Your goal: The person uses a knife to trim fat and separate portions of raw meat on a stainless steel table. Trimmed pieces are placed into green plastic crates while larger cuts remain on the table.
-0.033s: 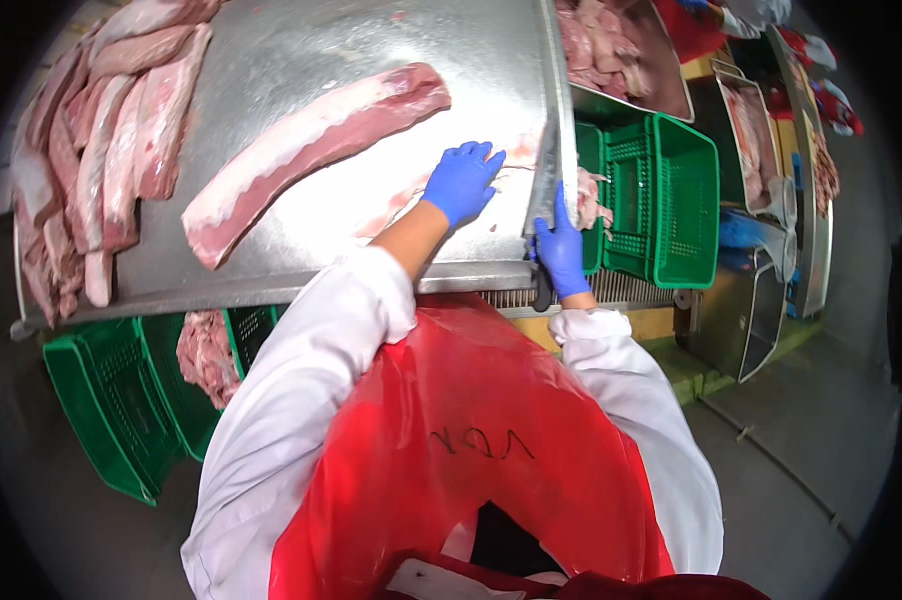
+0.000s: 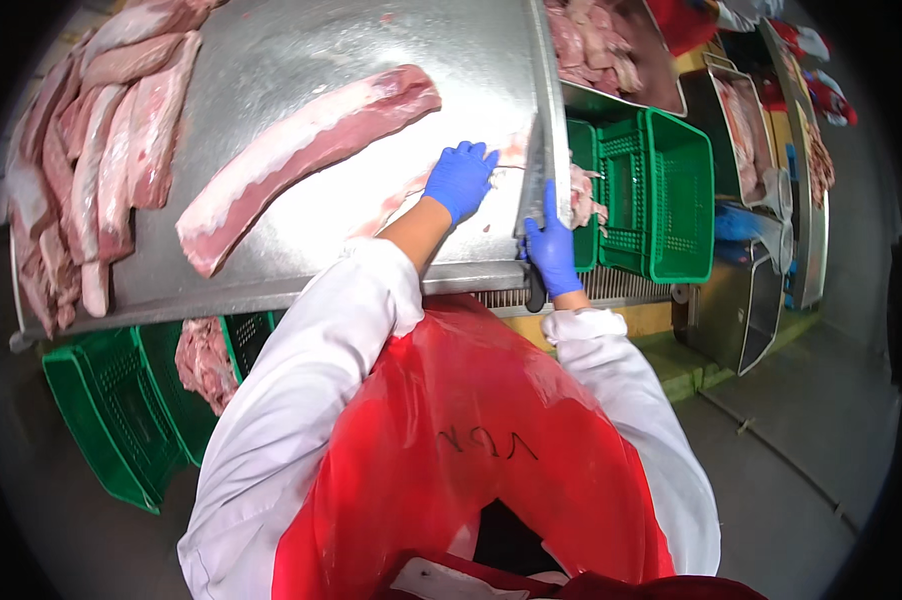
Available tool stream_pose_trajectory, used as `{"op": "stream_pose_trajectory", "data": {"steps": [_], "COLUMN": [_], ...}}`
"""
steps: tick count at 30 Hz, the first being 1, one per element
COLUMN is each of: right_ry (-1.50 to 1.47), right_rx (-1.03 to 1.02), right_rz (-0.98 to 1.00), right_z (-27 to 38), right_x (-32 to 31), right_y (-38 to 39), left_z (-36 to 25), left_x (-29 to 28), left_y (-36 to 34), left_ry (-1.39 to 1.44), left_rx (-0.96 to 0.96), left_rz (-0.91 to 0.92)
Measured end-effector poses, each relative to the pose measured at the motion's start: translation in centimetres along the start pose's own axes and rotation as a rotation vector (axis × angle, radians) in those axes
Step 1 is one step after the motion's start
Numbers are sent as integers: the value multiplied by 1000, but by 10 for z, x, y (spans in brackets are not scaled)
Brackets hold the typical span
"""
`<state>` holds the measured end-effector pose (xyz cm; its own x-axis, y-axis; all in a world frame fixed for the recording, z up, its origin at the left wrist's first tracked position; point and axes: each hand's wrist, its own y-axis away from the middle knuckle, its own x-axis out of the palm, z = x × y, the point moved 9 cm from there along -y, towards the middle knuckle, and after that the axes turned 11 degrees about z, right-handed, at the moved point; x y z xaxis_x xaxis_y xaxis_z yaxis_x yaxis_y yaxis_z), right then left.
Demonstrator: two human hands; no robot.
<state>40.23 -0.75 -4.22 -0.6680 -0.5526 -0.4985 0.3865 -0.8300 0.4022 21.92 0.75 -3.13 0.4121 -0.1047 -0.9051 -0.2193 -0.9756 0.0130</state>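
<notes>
My L hand (image 2: 459, 185), gloved blue, lay palm down at 12 o'clock from mid-view, fingers stretched out and thumb set wide. It rested on a thin pale meat strip (image 2: 514, 157) flat on the metal surface (image 2: 301, 35); I couldn't tell over the feed how hard it pressed.

At 2 o'clock I had the R hand (image 2: 554, 245), also gloved blue, w/ fingers narrowed round a knife's black handle (image 2: 536, 290), index finger pointing to 12. The blade (image 2: 535, 195) ran up alongside the surface's R rim; couldn't tell if they touched.

The long meat slab (image 2: 309, 160) lay slantwise on the surface btw 10 & 11 o'clock, well apart from the blade. More meat slabs (image 2: 106, 150) were piled at 10, farther out.

Just beyond the R rim, at 2, sat pale scraps (image 2: 584, 195) by the R green crate (image 2: 683, 200). At 1 I saw a metal bin w/ meat pcs (image 2: 596, 50). At 8, below surface lvl, stood the L green crate (image 2: 101, 420), w/ meat trimmings (image 2: 206, 362) near my L sleeve (image 2: 306, 370).
</notes>
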Motion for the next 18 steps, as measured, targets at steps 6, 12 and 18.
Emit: {"op": "stream_pose_trajectory", "data": {"steps": [6, 12, 18], "right_ry": [409, 462, 592], "right_rx": [31, 0, -74], "right_rz": [-52, -7, 42], "right_z": [-9, 17, 33], "right_x": [23, 32, 41], "right_y": [2, -31, -89], "left_z": [-3, -14, -3], "left_x": [54, 43, 46], "left_y": [-13, 16, 25], "left_ry": [59, 135, 100], "left_rx": [-140, -177, -188], "left_rz": [245, 344, 358]}}
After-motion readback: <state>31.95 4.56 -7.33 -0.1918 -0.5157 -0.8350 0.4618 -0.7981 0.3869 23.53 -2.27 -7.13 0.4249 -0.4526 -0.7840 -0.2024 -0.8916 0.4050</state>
